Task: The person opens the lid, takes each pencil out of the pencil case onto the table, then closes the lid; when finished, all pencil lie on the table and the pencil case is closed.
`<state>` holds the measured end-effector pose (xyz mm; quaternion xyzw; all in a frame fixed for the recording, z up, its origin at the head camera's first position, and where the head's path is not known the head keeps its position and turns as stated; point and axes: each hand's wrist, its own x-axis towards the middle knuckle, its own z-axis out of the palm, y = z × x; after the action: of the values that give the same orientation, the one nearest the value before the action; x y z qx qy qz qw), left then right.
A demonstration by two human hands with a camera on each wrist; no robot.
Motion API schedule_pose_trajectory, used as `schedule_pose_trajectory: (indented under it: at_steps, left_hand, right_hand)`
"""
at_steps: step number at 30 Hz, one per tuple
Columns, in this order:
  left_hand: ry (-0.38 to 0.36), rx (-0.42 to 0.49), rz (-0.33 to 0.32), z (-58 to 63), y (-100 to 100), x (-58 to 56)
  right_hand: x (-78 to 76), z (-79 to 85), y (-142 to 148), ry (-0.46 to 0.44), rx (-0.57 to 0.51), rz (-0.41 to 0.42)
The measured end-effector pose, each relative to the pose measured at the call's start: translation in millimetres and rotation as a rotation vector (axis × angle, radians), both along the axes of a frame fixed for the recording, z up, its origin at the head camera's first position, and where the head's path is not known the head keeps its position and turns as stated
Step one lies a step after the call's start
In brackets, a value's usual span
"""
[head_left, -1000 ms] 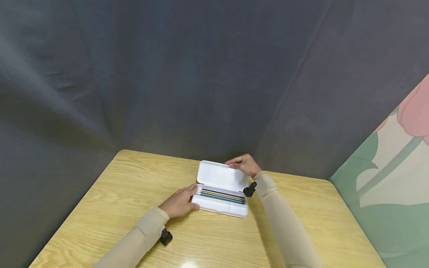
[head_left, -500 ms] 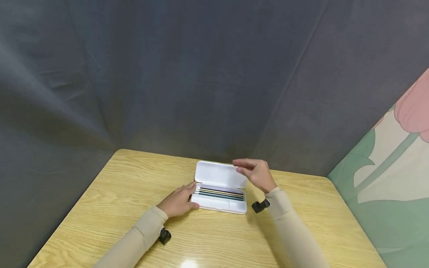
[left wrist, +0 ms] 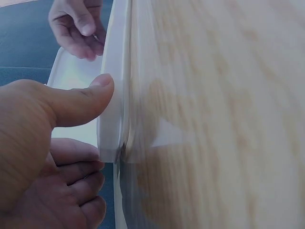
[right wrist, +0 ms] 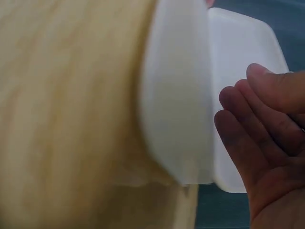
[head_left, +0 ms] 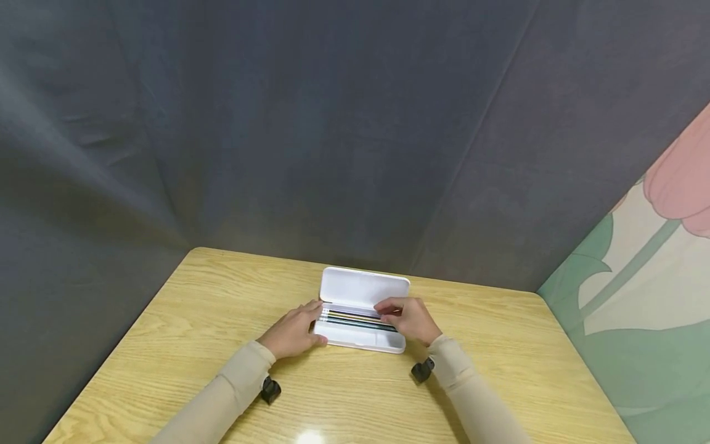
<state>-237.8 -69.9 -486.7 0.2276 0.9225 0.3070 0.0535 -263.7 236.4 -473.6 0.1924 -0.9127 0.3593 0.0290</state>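
A white pencil case lies on the wooden table with its lid raised at the back. Several pencils, dark, yellowish and green with white ends at the left, lie side by side in its rear compartment. My left hand holds the case's left end, the thumb against the front wall and the fingers around the end. Over the right ends of the pencils hovers my right hand, its fingers loosely bent; in the right wrist view nothing is between thumb and fingers. That hand hides the case's rear right part.
The wooden table ends at a dark grey curtain just behind the case. A flower-patterned panel stands along the right side. Black wrist cameras sit on both sleeves.
My right hand has let go of the lid's upper edge, drawn back to the right, then come down and left over the pencils. My left hand stays on the case.
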Motion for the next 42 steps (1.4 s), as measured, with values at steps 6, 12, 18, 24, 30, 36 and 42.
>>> schedule_pose_trajectory:
  at_steps: [6, 12, 18, 24, 30, 36, 42]
  left_hand:
    - [0.001, 0.0, -0.006, -1.5, 0, -0.7]
    - [-0.009, 0.012, 0.001, -1.7, -1, 0.6]
    - [-0.014, 0.009, -0.003, -1.7, -1, 2.7]
    - [0.001, 0.01, -0.013, -1.9, -2, 0.4]
    - [-0.015, 0.016, -0.025, -3.2, -1, -0.2]
    - [-0.004, 0.019, -0.023, -5.3, -1, -2.0]
    - [-0.003, 0.012, -0.013, -4.6, -3, -3.1]
  right_hand:
    - [-2.7, -10.4, -1, 0.039, 0.096, 0.042]
    - [-5.2, -14.6, -5, 0.083, 0.146, 0.088]
    - [-5.2, -16.5, -8, 0.09, 0.18, 0.103]
    - [-8.8, -16.1, -10, 0.132, 0.189, 0.103]
    - [-8.8, -17.9, -10, 0.125, 0.153, 0.051]
    - [0.2, -10.6, -7, 0.182, 0.134, 0.002]
    - [19.7, 10.4, 6, 0.218, 0.01, -0.101]
